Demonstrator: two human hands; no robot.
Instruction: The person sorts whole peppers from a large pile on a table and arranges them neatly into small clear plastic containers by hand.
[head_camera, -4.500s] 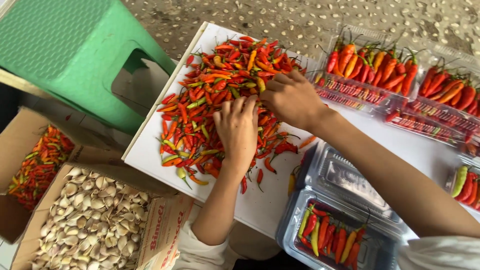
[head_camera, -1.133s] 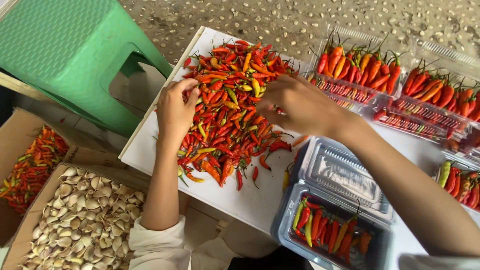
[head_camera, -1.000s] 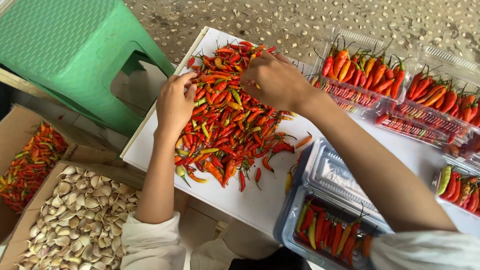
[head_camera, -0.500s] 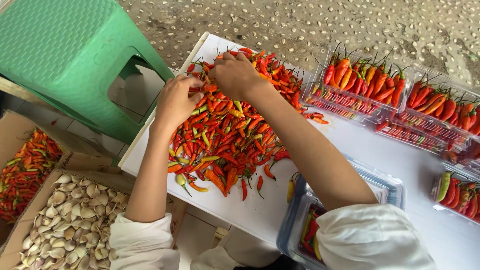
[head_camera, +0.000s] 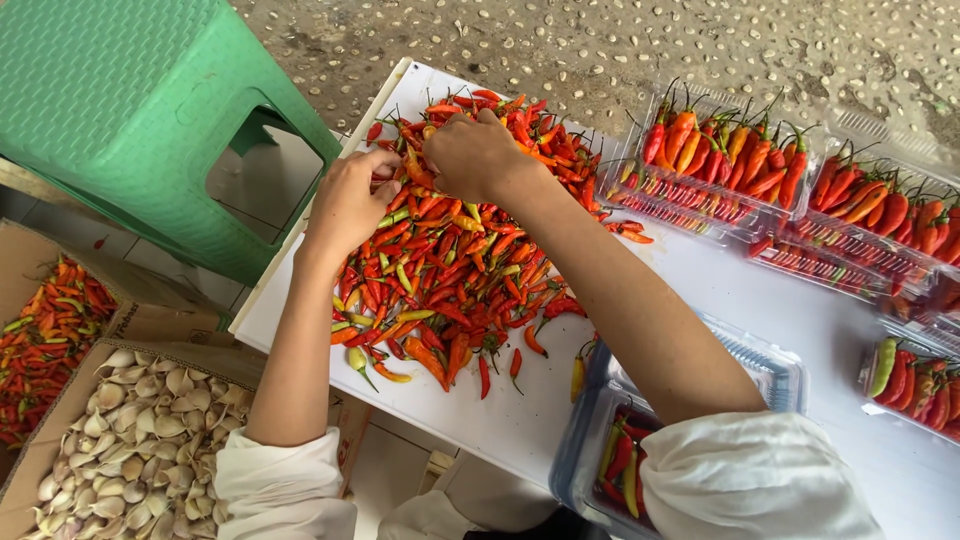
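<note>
Both of my hands have climbed to the far end of the chili pile (head_camera: 455, 245) since half a second ago, and the pile itself lies where it did on the white table (head_camera: 700, 300). From the left, past the green stool (head_camera: 130, 110) and the garlic box (head_camera: 120, 430), my left hand (head_camera: 350, 200) curls loosely on the pile's left edge, fingers half closed, while my right hand (head_camera: 475, 155) just beside it pinches chilies at the far rim. Most peppers lie nearer than both hands, long axes mixed; filled clear trays (head_camera: 720, 160) stand far right.
</note>
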